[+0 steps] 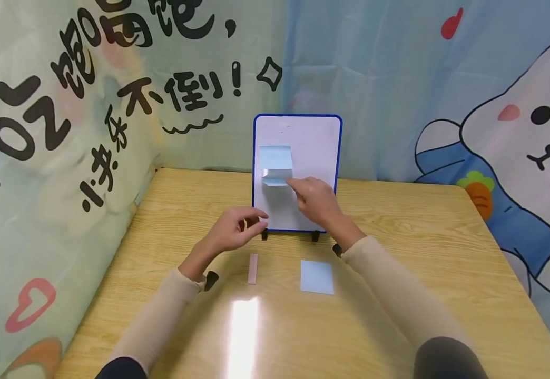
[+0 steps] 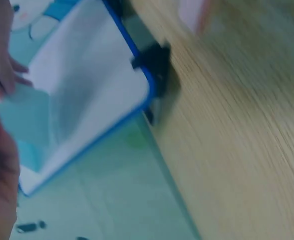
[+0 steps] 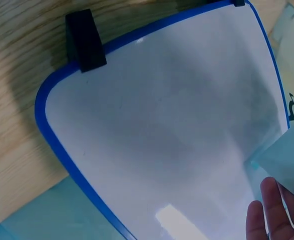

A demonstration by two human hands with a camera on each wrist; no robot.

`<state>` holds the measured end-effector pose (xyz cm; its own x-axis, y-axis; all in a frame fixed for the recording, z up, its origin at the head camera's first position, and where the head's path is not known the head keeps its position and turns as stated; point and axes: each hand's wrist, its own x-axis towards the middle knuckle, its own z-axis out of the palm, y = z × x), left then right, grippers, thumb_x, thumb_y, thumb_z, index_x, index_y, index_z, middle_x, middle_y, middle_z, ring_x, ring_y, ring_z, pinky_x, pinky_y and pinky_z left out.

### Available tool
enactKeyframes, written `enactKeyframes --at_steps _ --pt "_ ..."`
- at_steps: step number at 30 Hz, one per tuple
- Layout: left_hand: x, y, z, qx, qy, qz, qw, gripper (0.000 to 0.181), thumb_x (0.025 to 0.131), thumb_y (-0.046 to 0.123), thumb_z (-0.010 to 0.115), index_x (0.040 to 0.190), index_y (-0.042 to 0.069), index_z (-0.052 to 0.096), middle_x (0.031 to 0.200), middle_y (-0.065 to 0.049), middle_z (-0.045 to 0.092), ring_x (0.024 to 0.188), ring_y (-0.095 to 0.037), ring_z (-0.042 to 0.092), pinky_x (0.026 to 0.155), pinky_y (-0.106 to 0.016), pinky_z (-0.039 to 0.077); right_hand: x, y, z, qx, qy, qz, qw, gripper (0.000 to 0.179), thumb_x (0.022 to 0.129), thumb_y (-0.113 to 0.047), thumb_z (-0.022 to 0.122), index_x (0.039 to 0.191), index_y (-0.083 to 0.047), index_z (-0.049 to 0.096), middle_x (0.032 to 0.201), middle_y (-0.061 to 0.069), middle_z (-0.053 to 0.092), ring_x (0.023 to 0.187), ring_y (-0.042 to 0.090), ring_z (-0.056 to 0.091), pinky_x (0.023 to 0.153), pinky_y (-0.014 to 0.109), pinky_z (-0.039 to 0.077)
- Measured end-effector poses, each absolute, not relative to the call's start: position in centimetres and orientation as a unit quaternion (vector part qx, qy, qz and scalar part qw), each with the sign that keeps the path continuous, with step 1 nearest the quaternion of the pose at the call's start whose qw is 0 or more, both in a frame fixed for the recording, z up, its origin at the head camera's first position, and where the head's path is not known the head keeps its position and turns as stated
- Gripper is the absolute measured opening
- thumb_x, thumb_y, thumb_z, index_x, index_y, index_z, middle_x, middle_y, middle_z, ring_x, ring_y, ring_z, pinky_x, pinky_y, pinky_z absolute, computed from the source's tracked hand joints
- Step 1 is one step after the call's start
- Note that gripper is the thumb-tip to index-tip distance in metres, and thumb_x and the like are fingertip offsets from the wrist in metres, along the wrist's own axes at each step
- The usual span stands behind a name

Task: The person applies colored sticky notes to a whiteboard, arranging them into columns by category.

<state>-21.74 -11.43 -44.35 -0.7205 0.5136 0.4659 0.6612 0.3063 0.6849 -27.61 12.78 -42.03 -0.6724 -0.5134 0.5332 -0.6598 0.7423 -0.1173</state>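
Note:
A small whiteboard with a blue rim stands upright at the back of the table. On its left half is a light blue sheet of paper, probably a sticky note, its lower part bent outward. My right hand pinches the lower right corner of this sheet between thumb and forefinger, as the left wrist view also shows. Below and to the left, my left hand is beside the board's lower left edge, fingers relaxed and nothing between them.
Black feet hold the board's lower edge. On the table in front lie a narrow pink strip and a second light blue square sheet. A printed cloth hangs behind and along the left side.

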Motion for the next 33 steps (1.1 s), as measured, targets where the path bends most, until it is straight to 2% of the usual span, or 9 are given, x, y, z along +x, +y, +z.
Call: enactKeyframes --at_steps 5,9,14,17,20,23,26,33 --pt "-24.1 -12.0 -45.3 -0.271 -0.801 -0.498 0.192 0.018 0.094 0.01 0.064 0.102 -0.005 0.072 0.072 -0.009 0.066 0.059 -0.014 0.055 0.054 -0.023 0.046 -27.5 12.6 -42.5 0.326 -0.902 0.152 0.24 0.027 0.092 0.003 0.059 0.116 -0.002 0.072 0.102 0.014 0.076 0.09 0.031 0.073 0.078 0.042 0.059" --pt "-25.7 -11.8 -45.8 -0.201 -0.81 -0.501 0.227 0.023 0.096 0.013 0.062 0.111 -0.003 0.07 0.081 -0.013 0.067 0.07 -0.022 0.062 0.06 -0.025 0.051 -27.5 12.4 -42.8 0.325 -0.902 0.152 0.241 0.028 0.091 0.004 0.058 0.116 -0.002 0.071 0.103 0.013 0.076 0.092 0.03 0.073 0.079 0.042 0.059" --pt "-27.7 -11.3 -45.9 -0.152 -0.816 -0.526 0.187 0.041 0.098 0.019 0.06 0.136 0.005 0.056 0.115 -0.018 0.065 0.094 -0.029 0.066 0.075 -0.038 0.057 -27.5 12.2 -43.2 0.33 -0.897 0.156 0.25 0.027 0.091 0.004 0.059 0.114 -0.002 0.072 0.1 0.014 0.076 0.09 0.03 0.073 0.077 0.042 0.059" --pt "-28.8 -11.2 -46.0 -0.142 -0.816 -0.542 0.143 0.055 0.098 0.021 0.059 0.15 0.012 0.041 0.137 -0.019 0.056 0.109 -0.032 0.064 0.084 -0.045 0.056 -27.4 12.1 -43.4 0.334 -0.893 0.16 0.256 0.026 0.091 0.004 0.06 0.112 -0.002 0.073 0.098 0.014 0.077 0.089 0.03 0.073 0.076 0.042 0.059" --pt "-29.7 -11.1 -46.2 -0.138 -0.818 -0.55 0.096 0.066 0.099 0.022 0.059 0.157 0.019 0.028 0.151 -0.017 0.044 0.116 -0.034 0.062 0.088 -0.048 0.056 -27.4 11.9 -43.9 0.334 -0.892 0.161 0.257 0.026 0.091 0.003 0.06 0.112 -0.002 0.073 0.097 0.013 0.077 0.089 0.03 0.073 0.075 0.042 0.059" --pt "-30.5 -11.1 -46.5 -0.143 -0.817 -0.555 0.053 0.072 0.099 0.024 0.058 0.16 0.023 0.018 0.158 -0.016 0.035 0.119 -0.036 0.061 0.093 -0.049 0.055 -27.4 11.8 -44.3 0.33 -0.894 0.161 0.256 0.026 0.091 0.002 0.061 0.114 -0.003 0.073 0.097 0.013 0.077 0.088 0.029 0.073 0.075 0.041 0.059" --pt "-31.1 -11.0 -46.7 -0.16 -0.815 -0.556 0.032 0.075 0.1 0.024 0.057 0.161 0.021 0.012 0.16 -0.016 0.031 0.122 -0.039 0.06 0.097 -0.049 0.053 -27.4 11.8 -44.6 0.326 -0.896 0.16 0.256 0.026 0.091 0.001 0.062 0.114 -0.003 0.073 0.097 0.013 0.077 0.089 0.029 0.073 0.076 0.041 0.059" --pt "-31.8 -10.2 -47.1 -0.184 -0.809 -0.557 0.045 0.076 0.101 0.017 0.055 0.161 0.017 0.009 0.163 -0.01 0.027 0.145 -0.029 0.037 0.099 -0.046 0.052 -27.1 11.6 -45.0 0.322 -0.897 0.159 0.258 0.025 0.09 0.0 0.063 0.113 -0.003 0.073 0.099 0.013 0.077 0.09 0.029 0.072 0.076 0.041 0.059"
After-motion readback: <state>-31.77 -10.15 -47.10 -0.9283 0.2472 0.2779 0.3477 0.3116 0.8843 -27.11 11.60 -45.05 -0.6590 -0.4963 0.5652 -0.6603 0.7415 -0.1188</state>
